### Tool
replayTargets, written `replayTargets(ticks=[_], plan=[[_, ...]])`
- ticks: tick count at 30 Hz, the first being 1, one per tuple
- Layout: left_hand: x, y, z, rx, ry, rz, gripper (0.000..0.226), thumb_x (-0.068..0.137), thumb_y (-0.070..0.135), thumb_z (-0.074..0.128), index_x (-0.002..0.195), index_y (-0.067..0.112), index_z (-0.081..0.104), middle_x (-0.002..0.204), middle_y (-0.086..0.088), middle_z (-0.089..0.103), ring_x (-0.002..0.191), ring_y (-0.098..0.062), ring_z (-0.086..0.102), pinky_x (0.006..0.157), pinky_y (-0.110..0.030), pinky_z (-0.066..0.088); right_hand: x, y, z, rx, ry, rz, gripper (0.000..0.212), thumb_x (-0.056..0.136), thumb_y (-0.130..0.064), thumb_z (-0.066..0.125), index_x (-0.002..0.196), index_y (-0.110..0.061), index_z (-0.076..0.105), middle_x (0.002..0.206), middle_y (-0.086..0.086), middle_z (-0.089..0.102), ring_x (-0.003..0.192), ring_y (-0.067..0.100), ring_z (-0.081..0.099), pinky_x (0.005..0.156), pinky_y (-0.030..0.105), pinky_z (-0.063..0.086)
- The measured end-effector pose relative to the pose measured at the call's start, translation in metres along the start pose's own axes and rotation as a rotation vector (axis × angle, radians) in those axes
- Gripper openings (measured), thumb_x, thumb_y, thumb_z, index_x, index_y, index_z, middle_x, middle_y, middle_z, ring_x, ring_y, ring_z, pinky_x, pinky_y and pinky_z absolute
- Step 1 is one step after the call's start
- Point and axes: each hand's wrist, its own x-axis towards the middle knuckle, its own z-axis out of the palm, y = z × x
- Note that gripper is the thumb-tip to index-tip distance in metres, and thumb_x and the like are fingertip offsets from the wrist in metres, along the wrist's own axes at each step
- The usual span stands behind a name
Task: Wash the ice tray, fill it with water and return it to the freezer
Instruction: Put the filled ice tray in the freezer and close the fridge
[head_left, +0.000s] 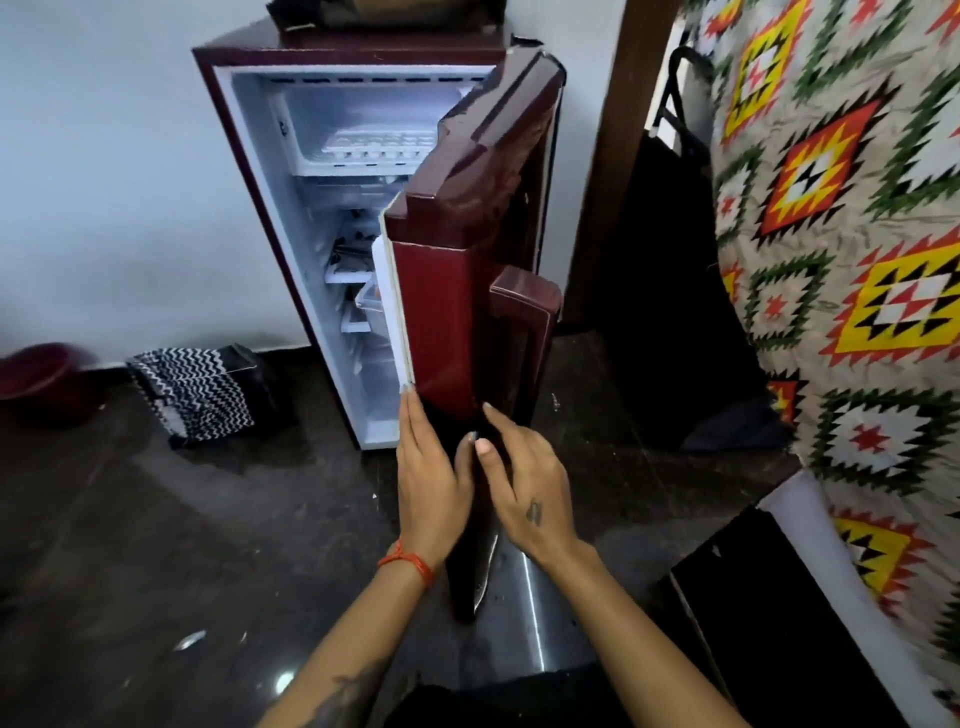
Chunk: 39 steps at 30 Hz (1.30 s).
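Note:
A maroon single-door fridge (249, 57) stands against the white wall with its door (457, 291) swung open towards me. A white ice tray (376, 145) lies in the freezer compartment at the top. My left hand (428, 478) lies flat against the door's lower inner edge, fingers straight, by the white gasket. My right hand (524, 483) rests on the door's outer face just beside it, fingers spread. Neither hand holds anything.
A zigzag black-and-white cloth over a dark box (200, 395) sits on the floor left of the fridge, a maroon basin (41, 379) further left. A patterned curtain (841, 260) hangs at right, above a dark box (763, 613). The floor is dark and glossy.

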Motion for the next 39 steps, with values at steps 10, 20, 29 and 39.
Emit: replayTargets(ticks=[10, 20, 29, 39], plan=[[0.040, -0.046, -0.034, 0.042, 0.073, -0.025, 0.076, 0.095, 0.023, 0.053, 0.150, 0.013, 0.001, 0.158, -0.011, 0.015, 0.142, -0.013, 0.017, 0.114, -0.036, 0.027, 0.047, -0.010, 0.047, 0.074, 0.269, 0.025, 0.047, 0.093, -0.029, 0.052, 0.136, -0.017, 0.038, 0.130, 0.008, 0.049, 0.118, 0.017, 0.048, 0.098, 0.028, 0.042], [0.088, -0.094, -0.062, 0.149, 0.234, 0.065, 0.072, 0.094, 0.008, 0.053, 0.150, 0.004, 0.007, 0.159, -0.012, 0.006, 0.137, 0.008, 0.005, 0.105, -0.022, 0.031, 0.089, -0.031, 0.105, 0.081, 0.181, -0.065, 0.054, 0.091, -0.031, 0.056, 0.137, -0.007, 0.041, 0.125, 0.007, 0.059, 0.113, -0.002, 0.042, 0.097, 0.000, 0.027], [0.150, -0.122, -0.095, 0.121, 0.237, 0.072, 0.074, 0.096, 0.046, 0.036, 0.150, 0.004, 0.008, 0.160, -0.008, 0.005, 0.148, -0.021, 0.007, 0.116, -0.015, 0.007, 0.148, -0.049, 0.146, 0.010, 0.135, -0.172, 0.043, 0.097, -0.032, 0.042, 0.133, -0.009, 0.050, 0.135, 0.004, 0.054, 0.125, 0.016, 0.047, 0.107, 0.014, 0.028], [0.211, -0.142, -0.107, 0.291, 0.184, 0.130, 0.081, 0.093, 0.054, 0.038, 0.149, 0.008, 0.000, 0.160, -0.008, 0.002, 0.148, -0.026, 0.006, 0.117, -0.047, 0.023, 0.223, -0.044, 0.196, -0.320, -0.033, -0.164, 0.060, 0.098, -0.044, 0.028, 0.150, -0.016, 0.015, 0.157, 0.001, -0.002, 0.147, 0.020, -0.006, 0.119, 0.043, 0.002]])
